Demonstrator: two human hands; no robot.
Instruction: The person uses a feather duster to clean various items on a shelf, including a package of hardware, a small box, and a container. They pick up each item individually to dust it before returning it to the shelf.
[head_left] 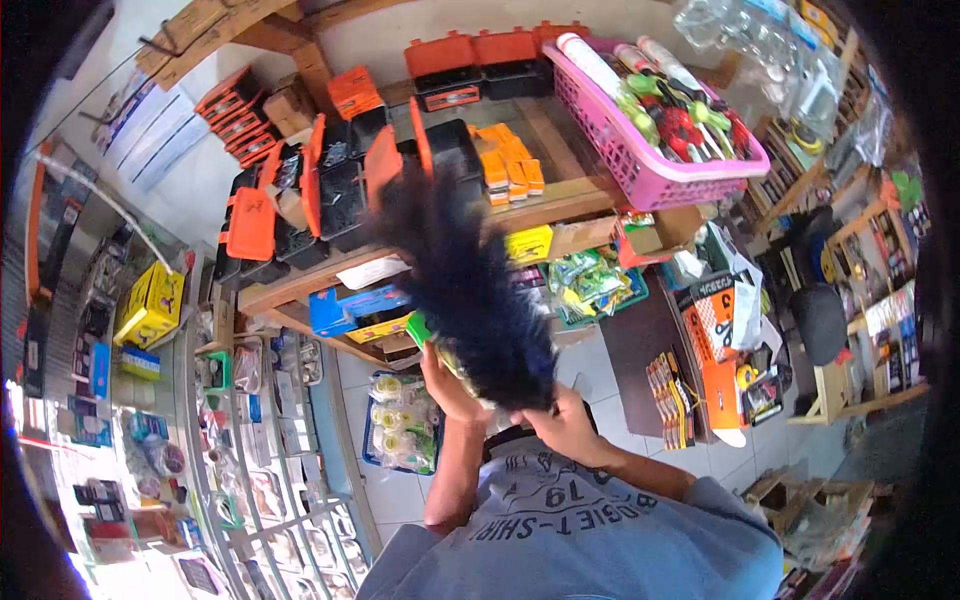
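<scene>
The long wooden shelf point(560, 200) ahead of you carries orange-and-black plastic cases point(340, 190) and a pink plastic lattice basket point(650, 165) of tools. In front of it, the dark fluffy feather duster point(470, 280) stands upright. Your left hand point(445, 385) has its fingers closed around the duster's lower end. Your right hand point(568, 422) touches the feathers' base, and I cannot tell whether its fingers grip.
</scene>
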